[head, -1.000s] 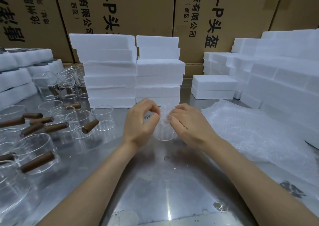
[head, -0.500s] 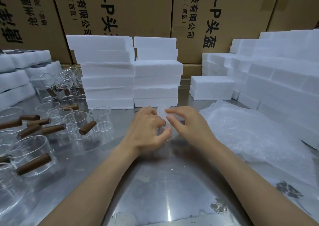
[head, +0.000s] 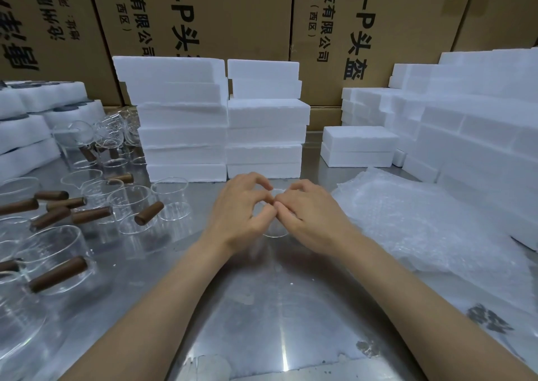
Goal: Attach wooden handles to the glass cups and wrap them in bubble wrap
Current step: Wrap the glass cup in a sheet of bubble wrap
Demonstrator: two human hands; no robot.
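- Surface: a brushed steel table (head: 262,308), scuffed and reflective, with a bright streak of light near its front edge; brown cardboard cartons (head: 227,13) form the back wall behind it.
- Writing: the cartons carry black Chinese print, partly cut off; "科技有限公司", "(西区)" and "O-P 头盔" can be read on the centre and right cartons. The far-left carton's print appears upside down and I cannot read it.
- Far left: white foam trays (head: 26,136) stacked at the table edge, dark recesses showing on top.
- Left: glass cups with wooden handles (head: 58,274), crowded together; I count about eight brown handles, and a further cluster of cups (head: 87,141) behind is too jumbled to count. One handleless cup (head: 171,197) stands nearest my hands.
- Centre back: two side-by-side stacks of white foam blocks (head: 186,118), five layers each.
- Centre: my left hand (head: 241,214) and my right hand (head: 311,220) meet fingertip to fingertip over a small glass cup (head: 275,230) resting on the table; fingers of both are curled and pinching at the cup's top. Whether wrap covers the cup I cannot tell.
- Right: a loose pile of bubble wrap (head: 422,223) sheets lying flat.
- Right back: a low two-block foam pile (head: 361,150), then a stepped wall of foam blocks (head: 471,124) running to the frame edge.
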